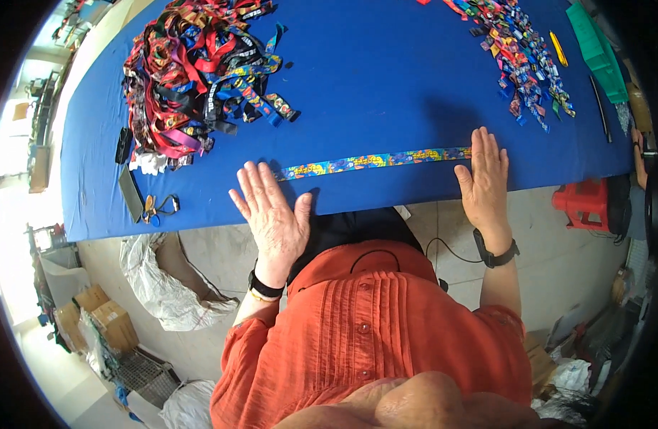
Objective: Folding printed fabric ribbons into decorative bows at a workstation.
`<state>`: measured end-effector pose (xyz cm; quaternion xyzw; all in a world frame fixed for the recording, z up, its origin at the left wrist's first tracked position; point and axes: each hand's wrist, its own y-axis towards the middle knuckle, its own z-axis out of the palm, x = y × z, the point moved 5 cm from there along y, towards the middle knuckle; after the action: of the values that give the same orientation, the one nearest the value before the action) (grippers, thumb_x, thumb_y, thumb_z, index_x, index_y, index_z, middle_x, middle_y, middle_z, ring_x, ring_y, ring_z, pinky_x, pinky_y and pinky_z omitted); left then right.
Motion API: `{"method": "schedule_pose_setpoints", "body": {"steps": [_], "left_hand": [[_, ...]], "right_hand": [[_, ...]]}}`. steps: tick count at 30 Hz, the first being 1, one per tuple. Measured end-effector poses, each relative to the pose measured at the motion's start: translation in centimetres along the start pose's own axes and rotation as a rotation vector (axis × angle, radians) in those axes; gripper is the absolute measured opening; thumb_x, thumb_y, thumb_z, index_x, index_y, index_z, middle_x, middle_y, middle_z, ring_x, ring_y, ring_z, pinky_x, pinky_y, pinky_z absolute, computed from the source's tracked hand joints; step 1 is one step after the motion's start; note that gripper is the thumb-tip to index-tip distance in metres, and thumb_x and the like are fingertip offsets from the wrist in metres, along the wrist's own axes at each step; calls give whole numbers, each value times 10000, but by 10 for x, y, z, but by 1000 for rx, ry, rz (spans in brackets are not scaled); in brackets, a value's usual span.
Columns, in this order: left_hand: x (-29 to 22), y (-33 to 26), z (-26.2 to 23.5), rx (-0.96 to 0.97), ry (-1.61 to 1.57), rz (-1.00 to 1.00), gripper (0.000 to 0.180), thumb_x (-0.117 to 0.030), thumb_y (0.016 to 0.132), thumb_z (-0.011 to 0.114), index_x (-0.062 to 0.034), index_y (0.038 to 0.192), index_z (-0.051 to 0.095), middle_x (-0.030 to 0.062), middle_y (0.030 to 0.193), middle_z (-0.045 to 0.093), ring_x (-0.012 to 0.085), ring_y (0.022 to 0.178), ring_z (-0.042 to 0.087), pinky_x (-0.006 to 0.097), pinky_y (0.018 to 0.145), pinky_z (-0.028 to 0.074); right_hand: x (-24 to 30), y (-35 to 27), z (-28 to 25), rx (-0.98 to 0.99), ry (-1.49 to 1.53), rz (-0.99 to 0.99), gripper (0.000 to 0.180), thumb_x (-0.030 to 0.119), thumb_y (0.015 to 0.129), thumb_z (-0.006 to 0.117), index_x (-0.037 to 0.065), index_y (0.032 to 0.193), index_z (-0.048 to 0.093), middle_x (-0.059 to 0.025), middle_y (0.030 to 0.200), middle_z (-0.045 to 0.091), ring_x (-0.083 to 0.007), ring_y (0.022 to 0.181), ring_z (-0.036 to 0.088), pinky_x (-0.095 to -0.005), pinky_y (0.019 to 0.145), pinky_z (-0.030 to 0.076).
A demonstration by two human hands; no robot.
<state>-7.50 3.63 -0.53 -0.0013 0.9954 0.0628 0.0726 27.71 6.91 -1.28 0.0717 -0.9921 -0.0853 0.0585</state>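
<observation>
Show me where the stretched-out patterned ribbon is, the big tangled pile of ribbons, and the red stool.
Patterned ribbon (pixel 375 160), head view: middle of the strip, between the two flat hands.
Tangled ribbon pile (pixel 193 71), head view: centre of the heap.
Red stool (pixel 581 202), head view: its top, beside the table edge.

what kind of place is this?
Probably a small workshop or sorting room for printed fabric straps. A blue-covered table holds a tangled strap heap and a tidier strap row; cardboard boxes and sacks sit on the concrete floor.

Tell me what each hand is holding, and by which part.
Nothing is gripped. The left hand and right hand lie flat and open, pressing the two ends of a colourful ribbon onto the blue table.
</observation>
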Motion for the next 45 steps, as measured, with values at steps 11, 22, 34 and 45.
{"method": "schedule_pose_setpoints", "body": {"steps": [11,22,34,45], "left_hand": [[-81,-4,18,106,-296,417,797,-372,863,611,100,1438,324,275,1518,288,403,1455,208,622,1159,87],[-50,-3,16,127,-213,256,918,-447,823,671,98,1451,284,310,1527,229,449,1454,155,596,1171,66],[-14,-5,11,91,-119,183,876,-453,904,586,84,1483,208,293,1553,182,424,1468,130,548,1188,59],[-18,-6,12,56,-91,186,851,-474,938,531,71,1495,190,282,1557,188,415,1472,126,541,1187,53]], "right_hand": [[134,13,-13,144,232,-429,700,466,964,473,-11,1461,353,-168,1516,353,-320,1428,296,-556,1168,139],[113,9,0,155,157,-380,702,486,971,448,23,1486,329,-151,1529,344,-312,1414,325,-518,1169,188],[23,-5,-4,50,27,-90,707,511,1010,346,10,1505,283,-195,1531,331,-363,1408,327,-524,1160,202],[11,-9,-4,8,13,-37,685,498,1016,351,33,1513,270,-196,1532,326,-364,1407,324,-530,1155,204]]}}
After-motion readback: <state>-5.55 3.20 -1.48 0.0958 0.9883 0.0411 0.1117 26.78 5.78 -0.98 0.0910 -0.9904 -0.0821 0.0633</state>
